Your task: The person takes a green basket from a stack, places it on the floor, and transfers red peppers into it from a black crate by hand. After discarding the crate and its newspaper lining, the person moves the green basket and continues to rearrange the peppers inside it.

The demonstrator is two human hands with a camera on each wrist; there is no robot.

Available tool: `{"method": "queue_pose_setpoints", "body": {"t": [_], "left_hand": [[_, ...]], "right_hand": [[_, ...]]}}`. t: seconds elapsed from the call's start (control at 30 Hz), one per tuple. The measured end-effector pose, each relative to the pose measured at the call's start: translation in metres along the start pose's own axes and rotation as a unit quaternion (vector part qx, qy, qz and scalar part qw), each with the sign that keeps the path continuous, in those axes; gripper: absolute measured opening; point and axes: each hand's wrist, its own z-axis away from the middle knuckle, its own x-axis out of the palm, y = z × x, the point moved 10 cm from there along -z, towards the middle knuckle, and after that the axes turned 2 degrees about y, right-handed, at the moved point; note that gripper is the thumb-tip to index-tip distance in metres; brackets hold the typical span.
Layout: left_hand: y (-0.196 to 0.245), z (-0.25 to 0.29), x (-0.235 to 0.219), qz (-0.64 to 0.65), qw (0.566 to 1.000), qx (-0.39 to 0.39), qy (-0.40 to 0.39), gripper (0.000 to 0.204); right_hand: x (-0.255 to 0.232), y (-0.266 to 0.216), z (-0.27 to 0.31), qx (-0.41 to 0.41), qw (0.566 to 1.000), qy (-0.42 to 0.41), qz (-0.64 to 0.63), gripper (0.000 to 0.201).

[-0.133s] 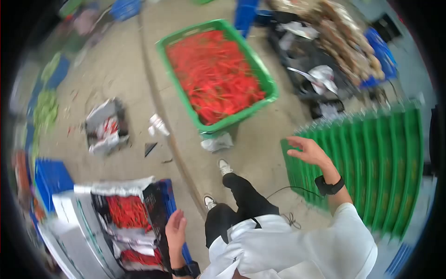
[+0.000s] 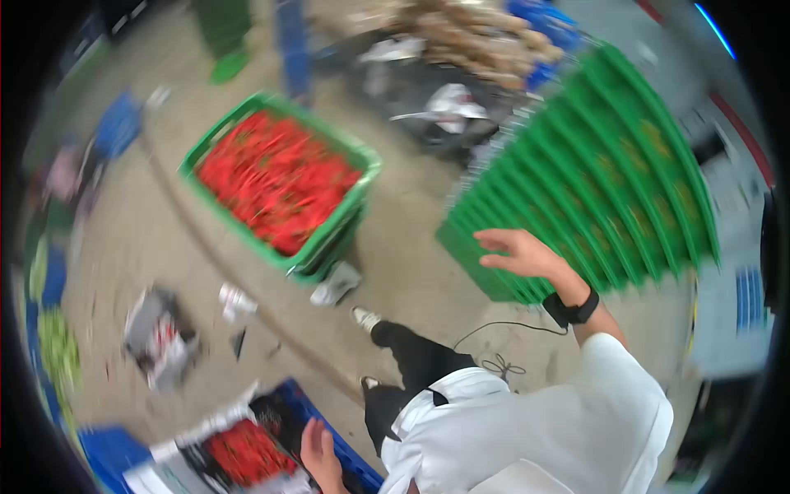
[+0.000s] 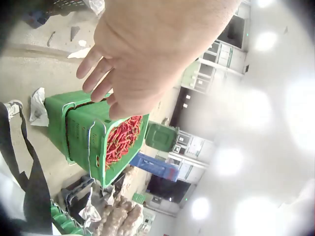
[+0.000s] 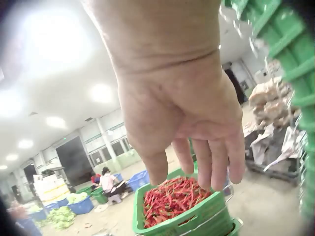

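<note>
My left hand [image 2: 321, 454] hangs at the bottom of the head view, empty, beside a crate of red chilies [image 2: 251, 453] on the floor. In the left wrist view its fingers are loosely bent around nothing. My right hand [image 2: 520, 253] is raised in front of a stack of nested green crates [image 2: 592, 189], with nothing in it; the right wrist view shows its fingers hanging down, slightly bent. Ahead of me stands a green crate [image 2: 369, 165] heaped with red chilies [image 2: 276, 177], on top of another green crate, out of reach of both hands.
A crumpled white bag [image 2: 336, 284] lies at the foot of the chili crates. A cable [image 2: 502, 366] loops on the floor near my legs. Bagged goods [image 2: 469, 41] are piled at the back. In the right wrist view people [image 4: 110, 183] sit by blue baskets [image 4: 81, 205].
My head view has swung to the right: the chili crate has shifted left in it and the green stack shows more fully. Both hands stay empty.
</note>
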Motion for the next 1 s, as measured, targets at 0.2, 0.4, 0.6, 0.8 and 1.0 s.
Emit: {"method": "queue_pose_setpoints", "body": {"t": [0.2,0.4,0.6,0.8,1.0], "left_hand": [[0.029,-0.136,-0.034,-0.008,0.964,0.266,-0.024,0.038],[0.160,-0.062,-0.033,-0.098,0.904,0.416,-0.010,0.032],[0.292,0.005,0.056,-0.106,0.784,0.606,-0.084,0.051],[0.390,0.037,0.285,-0.039,0.780,0.579,-0.235,0.043],[0.432,-0.035,0.509,0.003,0.857,0.411,-0.311,0.048]], "right_hand": [[0.054,0.123,0.077,-0.103,0.921,0.324,-0.190,0.048],[0.003,0.277,0.307,0.032,0.752,0.604,-0.263,0.031],[-0.029,0.449,0.454,0.162,0.564,0.743,-0.323,0.033],[-0.013,0.678,0.370,0.233,0.669,0.590,-0.387,0.046],[0.006,0.743,0.194,-0.087,0.614,0.401,-0.675,0.046]]}}
